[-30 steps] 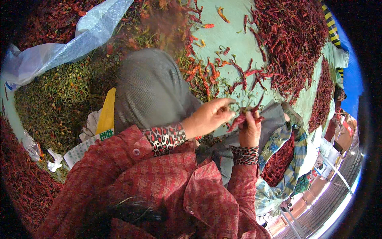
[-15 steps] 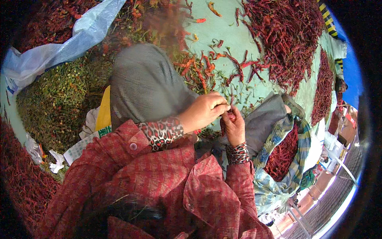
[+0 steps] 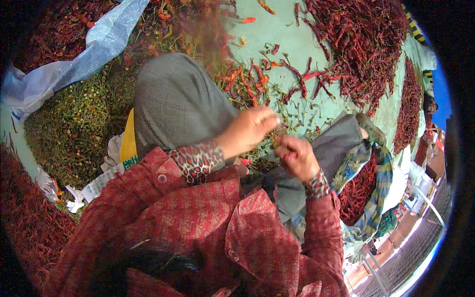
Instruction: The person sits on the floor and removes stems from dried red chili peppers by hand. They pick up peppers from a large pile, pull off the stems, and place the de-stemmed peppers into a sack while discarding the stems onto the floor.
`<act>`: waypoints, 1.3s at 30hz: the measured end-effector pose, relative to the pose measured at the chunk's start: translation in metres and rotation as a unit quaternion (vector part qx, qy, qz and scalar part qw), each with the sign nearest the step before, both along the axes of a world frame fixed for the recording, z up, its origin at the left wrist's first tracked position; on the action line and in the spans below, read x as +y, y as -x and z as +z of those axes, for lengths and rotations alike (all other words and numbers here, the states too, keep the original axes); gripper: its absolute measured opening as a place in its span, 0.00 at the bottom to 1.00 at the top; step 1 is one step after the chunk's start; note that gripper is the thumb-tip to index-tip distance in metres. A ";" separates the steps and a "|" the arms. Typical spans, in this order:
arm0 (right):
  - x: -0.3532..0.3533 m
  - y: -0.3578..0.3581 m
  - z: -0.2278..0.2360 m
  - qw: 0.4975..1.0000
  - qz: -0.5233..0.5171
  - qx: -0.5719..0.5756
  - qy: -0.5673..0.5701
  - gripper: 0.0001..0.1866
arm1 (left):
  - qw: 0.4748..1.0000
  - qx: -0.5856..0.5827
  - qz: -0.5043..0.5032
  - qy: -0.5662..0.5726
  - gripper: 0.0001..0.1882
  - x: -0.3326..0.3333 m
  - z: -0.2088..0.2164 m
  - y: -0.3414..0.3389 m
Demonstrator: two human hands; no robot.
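Observation:
Over my lap, my left hand (image 3: 250, 129) is closed, fingers pressed together and blurred by motion. A pale spot shows at its fingertips, too smeared to name. My right hand (image 3: 299, 157) is just to the right and lower, its fingers curled in; what lies inside is hidden. A narrow gap separates the hands. Beyond them, loose red chilies (image 3: 250, 85) and small green stems (image 3: 292, 116) lie scattered on the pale green sheet (image 3: 269, 42). To the right of my right forearm, a cloth sack (image 3: 378, 195) stands open with dark red dried chilies (image 3: 357, 190) inside.
A large heap of dried chilies (image 3: 363, 49) lies at the far right, another heap (image 3: 29, 232) at the near left. Green stems and seeds (image 3: 74, 123) are piled on the left beside a white-blue plastic sheet (image 3: 106, 42). My bent knee (image 3: 178, 99) rises between.
My hands were together at the fingertips with something red in the right one; now they have parted. The left moved up and left, the right down and right, and the red no longer shows clearly.

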State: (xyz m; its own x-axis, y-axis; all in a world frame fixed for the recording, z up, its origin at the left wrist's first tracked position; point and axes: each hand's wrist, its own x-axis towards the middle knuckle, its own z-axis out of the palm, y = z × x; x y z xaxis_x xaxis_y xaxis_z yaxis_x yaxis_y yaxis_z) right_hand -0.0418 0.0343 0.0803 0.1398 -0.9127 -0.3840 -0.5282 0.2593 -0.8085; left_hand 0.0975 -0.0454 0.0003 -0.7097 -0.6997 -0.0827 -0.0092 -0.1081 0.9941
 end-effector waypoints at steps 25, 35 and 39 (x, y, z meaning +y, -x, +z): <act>0.020 -0.003 -0.073 0.844 -0.502 -0.190 0.011 0.08 | 0.980 -0.136 -0.126 0.078 0.14 0.015 -0.015 0.005; 0.035 -0.019 -0.064 0.812 -0.526 -0.252 -0.029 0.08 | 0.971 -0.085 -0.169 0.145 0.12 0.020 -0.004 -0.003; 0.036 -0.023 -0.063 0.808 -0.557 -0.194 0.000 0.04 | 0.976 -0.109 -0.172 0.077 0.11 0.018 0.002 0.000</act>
